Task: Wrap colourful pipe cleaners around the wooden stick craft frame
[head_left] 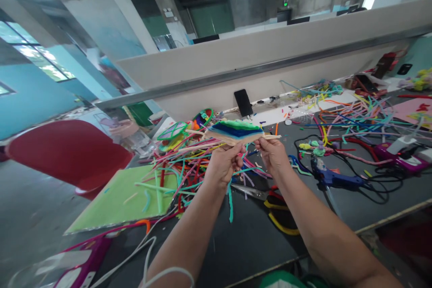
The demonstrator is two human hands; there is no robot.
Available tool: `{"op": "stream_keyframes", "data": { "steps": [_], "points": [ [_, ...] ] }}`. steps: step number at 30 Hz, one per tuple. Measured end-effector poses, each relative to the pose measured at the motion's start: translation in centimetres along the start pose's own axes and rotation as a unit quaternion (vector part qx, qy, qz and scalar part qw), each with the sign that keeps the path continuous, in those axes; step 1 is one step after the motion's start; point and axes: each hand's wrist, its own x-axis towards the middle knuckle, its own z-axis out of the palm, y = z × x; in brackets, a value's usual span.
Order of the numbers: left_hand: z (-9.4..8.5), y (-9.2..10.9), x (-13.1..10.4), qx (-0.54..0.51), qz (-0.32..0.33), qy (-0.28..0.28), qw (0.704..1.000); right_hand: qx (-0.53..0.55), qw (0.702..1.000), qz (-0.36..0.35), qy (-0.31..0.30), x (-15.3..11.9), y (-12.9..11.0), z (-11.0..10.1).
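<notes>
Above the dark table, a flat craft piece (236,131) made of rows of fuzzy stems is held up, its bands running green, dark blue, light blue and beige. Beige stem ends stick out at both sides. My left hand (227,162) pinches its lower edge left of the middle. At the lower right edge, my right hand (270,150) grips it between thumb and fingers. Scissors (278,209) with yellow and red handles lie below, partly behind my right forearm. A teal pipe cleaner (231,202) hangs or lies just under my left hand; I cannot tell which.
Many loose pipe cleaners (189,171) cover the table's middle. A blue glue gun (337,177) with black cords lies at right, near a purple power strip (401,157). A green sheet (111,198) lies left, beside a red chair (70,155). A phone (243,102) leans against the partition.
</notes>
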Motion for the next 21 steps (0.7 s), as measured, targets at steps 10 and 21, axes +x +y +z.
{"op": "stream_keyframes", "data": {
  "steps": [10,21],
  "points": [
    [0.13,0.20,-0.18,0.016,0.000,0.008,1.000,0.038,0.998,0.047,-0.011,-0.06,-0.52,0.04],
    [0.54,0.23,-0.36,0.054,-0.026,-0.010,0.998,0.041,0.999,0.020,0.024,-0.09,-0.60,0.02]
  ]
}}
